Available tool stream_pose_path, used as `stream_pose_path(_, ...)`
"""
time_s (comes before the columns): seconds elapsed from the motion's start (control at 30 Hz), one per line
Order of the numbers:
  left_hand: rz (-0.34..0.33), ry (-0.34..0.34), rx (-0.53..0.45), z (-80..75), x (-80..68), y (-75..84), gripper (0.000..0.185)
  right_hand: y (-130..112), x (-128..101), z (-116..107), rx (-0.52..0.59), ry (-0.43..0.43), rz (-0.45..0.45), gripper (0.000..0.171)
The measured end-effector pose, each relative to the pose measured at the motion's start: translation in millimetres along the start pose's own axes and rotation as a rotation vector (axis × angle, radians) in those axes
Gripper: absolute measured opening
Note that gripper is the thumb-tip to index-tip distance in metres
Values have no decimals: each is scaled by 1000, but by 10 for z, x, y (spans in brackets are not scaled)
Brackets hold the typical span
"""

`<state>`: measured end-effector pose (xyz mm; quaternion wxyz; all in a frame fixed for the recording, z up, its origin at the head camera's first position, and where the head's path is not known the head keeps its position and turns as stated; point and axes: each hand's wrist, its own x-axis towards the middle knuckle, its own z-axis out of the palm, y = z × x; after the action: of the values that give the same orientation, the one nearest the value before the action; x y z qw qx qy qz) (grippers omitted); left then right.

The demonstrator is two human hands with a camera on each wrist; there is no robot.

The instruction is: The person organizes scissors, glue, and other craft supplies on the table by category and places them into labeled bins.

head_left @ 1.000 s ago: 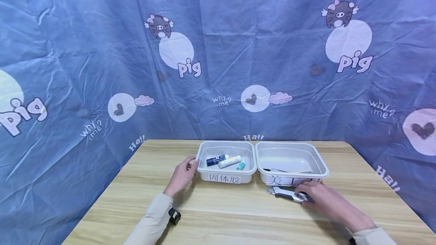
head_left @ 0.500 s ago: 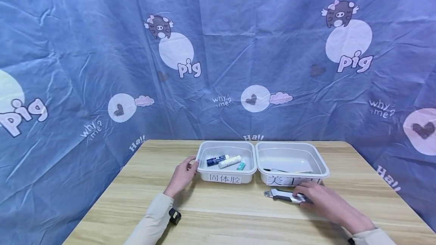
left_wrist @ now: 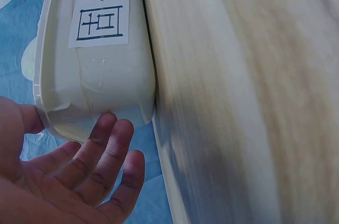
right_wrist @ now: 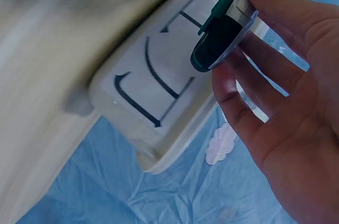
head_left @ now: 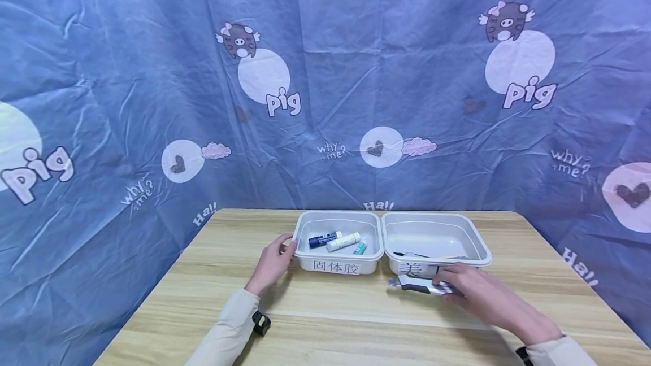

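My right hand [head_left: 475,293] pinches a white and black utility knife [head_left: 419,284] between thumb and fingers, just in front of the right bin [head_left: 478,262]. In the right wrist view the knife's rounded dark end [right_wrist: 216,44] sticks out past the fingers, close to the bin's label. At the left end of the left bin [head_left: 376,264], my left hand [head_left: 272,261] rests against the corner. Its thumb touches the rim in the left wrist view, and the other fingers [left_wrist: 108,147] lie loosely extended by the outer wall.
The left bin holds a dark blue glue stick [head_left: 324,239], a white one [head_left: 343,242] and a small teal item [head_left: 360,248]. Slim items [head_left: 432,256] lie in the right bin, partly hidden by its front rim. A blue printed cloth [head_left: 325,83] hangs behind the wooden table [head_left: 325,332].
The right hand has raised the utility knife off the table and moved it slightly left, toward the right bin's front. The left hand stays at the left bin.
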<state>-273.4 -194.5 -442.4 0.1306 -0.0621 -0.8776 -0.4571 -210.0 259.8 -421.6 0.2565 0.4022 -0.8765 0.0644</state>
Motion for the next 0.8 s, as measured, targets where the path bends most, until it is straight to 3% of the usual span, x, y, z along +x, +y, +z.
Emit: stream_pose_path(0.8, -9, -11, -3, -6, -5, 13, 38, -61, 261, -296, -41, 45, 50, 38)
